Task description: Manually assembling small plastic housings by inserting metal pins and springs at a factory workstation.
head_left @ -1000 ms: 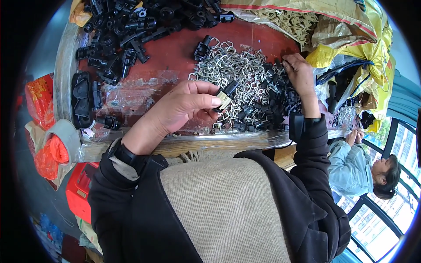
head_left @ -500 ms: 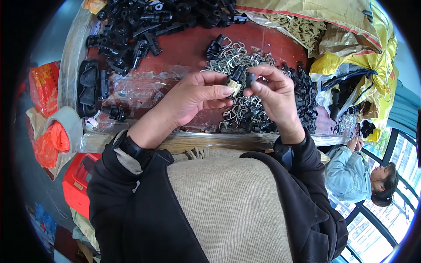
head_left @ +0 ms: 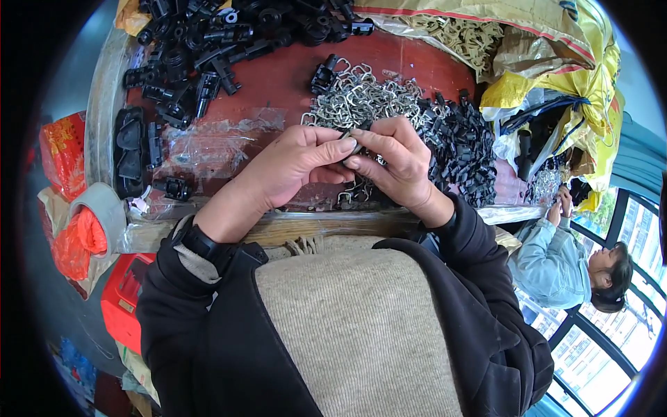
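Observation:
Over the near part of the red worktop [head_left: 271, 83], my left hand [head_left: 306, 161] and my right hand [head_left: 399, 161] meet at the fingertips. Between them is a small black plastic part [head_left: 355, 143], mostly covered by the fingers. Both hands are closed on it, thumbs pressing from the near side. The cream insert cannot be seen now. Just beyond the fingers spreads a heap of bent metal loops [head_left: 368, 96]. To the right of my right hand lies a pile of small black clips [head_left: 462, 149].
Larger black plastic fittings [head_left: 187, 52] are heaped at the far left. A sack [head_left: 472, 15] at the far right holds cream pieces [head_left: 467, 43]. A tape roll [head_left: 114, 215] sits at the near left corner. Another person [head_left: 556, 260] in light blue works at the right.
My right hand has come left and down to join the left one. The small black piece it held is now against the left hand's part, and the cream insert is out of sight.

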### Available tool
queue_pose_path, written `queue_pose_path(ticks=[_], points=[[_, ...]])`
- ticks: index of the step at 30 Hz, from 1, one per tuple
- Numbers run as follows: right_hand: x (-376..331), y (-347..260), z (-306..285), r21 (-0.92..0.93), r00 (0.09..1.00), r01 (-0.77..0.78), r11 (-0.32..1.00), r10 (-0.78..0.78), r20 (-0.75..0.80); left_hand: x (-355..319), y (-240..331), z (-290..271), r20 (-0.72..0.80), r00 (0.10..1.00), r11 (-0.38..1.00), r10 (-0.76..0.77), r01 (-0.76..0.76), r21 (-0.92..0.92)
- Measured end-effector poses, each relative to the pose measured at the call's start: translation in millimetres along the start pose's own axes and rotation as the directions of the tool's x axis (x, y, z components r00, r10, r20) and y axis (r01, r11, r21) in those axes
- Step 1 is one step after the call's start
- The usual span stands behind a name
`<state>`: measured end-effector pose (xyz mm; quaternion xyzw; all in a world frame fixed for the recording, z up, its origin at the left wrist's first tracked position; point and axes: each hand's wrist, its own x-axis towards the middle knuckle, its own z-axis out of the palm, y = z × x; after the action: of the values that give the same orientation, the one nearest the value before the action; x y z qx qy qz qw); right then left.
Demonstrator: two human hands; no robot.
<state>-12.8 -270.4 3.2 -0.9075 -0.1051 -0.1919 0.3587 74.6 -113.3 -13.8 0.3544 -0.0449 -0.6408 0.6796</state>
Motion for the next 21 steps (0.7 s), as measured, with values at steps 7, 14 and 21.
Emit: queue_pose_path(ticks=[7,14,21], points=[[1.5,15.4,-25.1,-0.183,0.998,-0.058,0.981,0.058,-0.004,-2.9,3.5,3.9,-0.006,0.999,0.993,0.038,-0.037,0.116],[-22.6,146.8,-124.7,-0.466,0.914,-0.390,0.794,0.393,-0.097,-3.1,5.7,7.1,-0.012,0.996,0.988,0.083,-0.081,0.133],[-35.9,166.8,-154.6,-0.683,0.918,-0.320,0.657,0.392,-0.053,-1.6,-0.2,4.1,-0.006,0.992,0.978,0.128,-0.126,0.165]])
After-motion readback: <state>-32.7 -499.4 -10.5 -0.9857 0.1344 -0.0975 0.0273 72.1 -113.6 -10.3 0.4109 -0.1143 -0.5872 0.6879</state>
